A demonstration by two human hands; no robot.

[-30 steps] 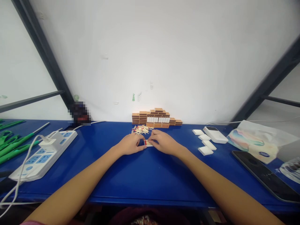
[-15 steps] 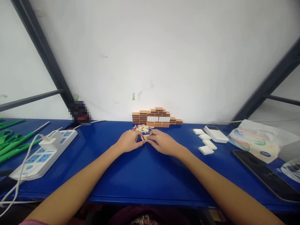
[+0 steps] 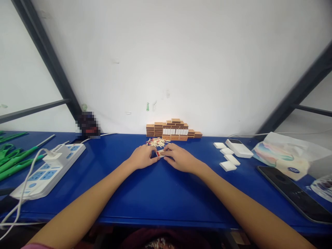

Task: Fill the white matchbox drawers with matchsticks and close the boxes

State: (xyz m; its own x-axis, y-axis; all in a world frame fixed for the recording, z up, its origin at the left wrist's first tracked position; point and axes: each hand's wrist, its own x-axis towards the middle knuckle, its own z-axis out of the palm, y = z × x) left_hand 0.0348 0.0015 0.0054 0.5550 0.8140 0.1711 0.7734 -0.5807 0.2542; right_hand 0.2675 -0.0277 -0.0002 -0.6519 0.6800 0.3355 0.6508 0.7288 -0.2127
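My left hand (image 3: 142,157) and my right hand (image 3: 178,157) meet at the middle of the blue table (image 3: 160,193), both gripping a small matchbox tray (image 3: 160,153) filled with red-tipped matches. Just beyond the fingers lies a loose pile of matches (image 3: 157,141). Against the white wall behind it stands a stack of brown matchboxes (image 3: 173,130), with some white inner trays showing in its middle. My fingers hide most of the held tray.
A white and blue power strip (image 3: 48,170) with cables lies at the left, green tools (image 3: 14,160) beyond it. At the right are several white small boxes (image 3: 226,157), a white device (image 3: 238,148), a tissue pack (image 3: 282,157) and a dark phone (image 3: 293,193).
Both hands with the tray have shifted slightly away from me, toward the match pile. Nothing else has moved.
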